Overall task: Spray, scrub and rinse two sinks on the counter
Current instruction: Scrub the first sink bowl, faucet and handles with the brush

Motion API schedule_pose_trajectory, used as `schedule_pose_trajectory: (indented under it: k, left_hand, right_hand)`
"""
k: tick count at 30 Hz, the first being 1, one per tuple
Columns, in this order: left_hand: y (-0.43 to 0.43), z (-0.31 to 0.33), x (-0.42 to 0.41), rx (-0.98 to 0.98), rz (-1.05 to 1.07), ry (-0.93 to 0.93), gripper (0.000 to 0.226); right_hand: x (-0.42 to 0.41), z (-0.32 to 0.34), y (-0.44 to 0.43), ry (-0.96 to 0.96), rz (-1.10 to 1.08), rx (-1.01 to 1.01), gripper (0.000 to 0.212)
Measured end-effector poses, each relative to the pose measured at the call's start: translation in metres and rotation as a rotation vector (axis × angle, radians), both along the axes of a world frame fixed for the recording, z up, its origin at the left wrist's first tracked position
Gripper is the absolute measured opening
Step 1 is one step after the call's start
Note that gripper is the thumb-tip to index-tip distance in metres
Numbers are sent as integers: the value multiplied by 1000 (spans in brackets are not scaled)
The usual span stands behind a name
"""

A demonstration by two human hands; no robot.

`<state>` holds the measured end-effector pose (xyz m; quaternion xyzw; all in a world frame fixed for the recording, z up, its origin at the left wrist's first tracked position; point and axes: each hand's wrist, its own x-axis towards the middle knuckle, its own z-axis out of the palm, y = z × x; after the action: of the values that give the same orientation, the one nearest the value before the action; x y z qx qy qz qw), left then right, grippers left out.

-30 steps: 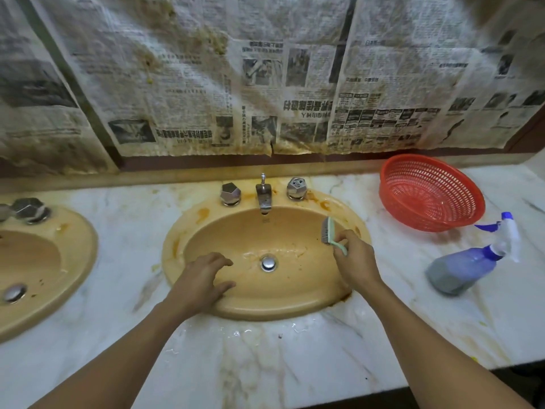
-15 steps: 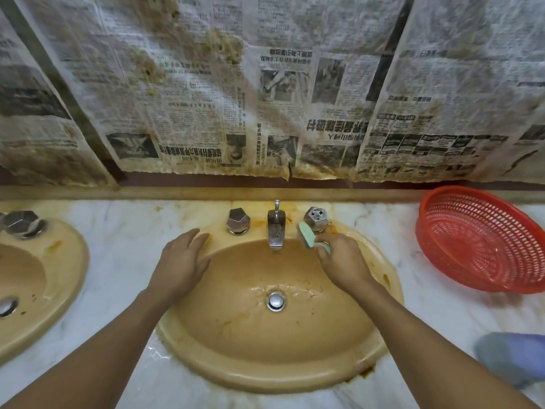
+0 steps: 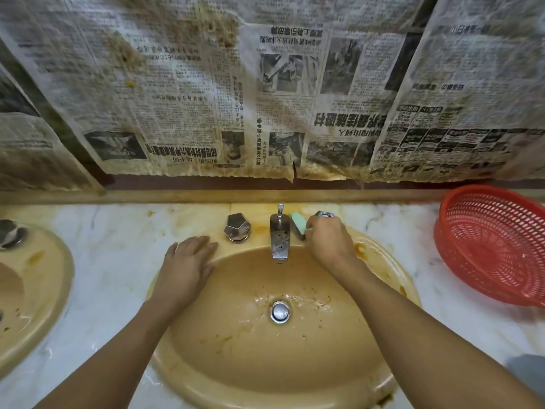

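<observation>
A stained yellow oval sink (image 3: pixel 295 379) fills the middle of the marble counter, with a metal drain (image 3: pixel 280 312), a tap spout (image 3: pixel 279 234) and a left knob (image 3: pixel 236 228). My right hand (image 3: pixel 328 242) grips a small green scrub brush (image 3: pixel 299 225) at the sink's back rim, between the spout and the right knob (image 3: pixel 324 214), which the hand partly hides. My left hand (image 3: pixel 185 268) rests flat on the sink's left rim with its fingers straight. A second yellow sink (image 3: pixel 44 290) shows at the left edge.
A red plastic basket (image 3: pixel 495 249) lies tilted on the counter at the right. A blurred blue-grey object (image 3: pixel 528 370) sits at the lower right edge. Stained newspaper (image 3: pixel 265 98) covers the wall behind the counter.
My right hand carried the brush from the sink's right inner wall up to the back rim beside the spout. My left hand slid from the front rim up the left rim. The view moved closer.
</observation>
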<state>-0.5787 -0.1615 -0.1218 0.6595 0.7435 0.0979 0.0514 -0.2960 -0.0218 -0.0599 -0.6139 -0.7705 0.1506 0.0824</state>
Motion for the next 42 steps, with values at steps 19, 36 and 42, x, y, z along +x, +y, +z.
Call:
schedule_pose_trajectory:
  k: [19, 36, 42]
  left_hand:
    - [4, 1, 8, 38, 27, -7, 44]
    - [-12, 4, 28, 87, 22, -7, 44]
    - [-49, -5, 42, 98, -215, 52, 39]
  right_hand:
    - [26, 0, -24, -36, 53, 56, 26]
    - [52, -15, -56, 141, 32, 111, 26]
    - [61, -40, -91, 83, 109, -77, 18]
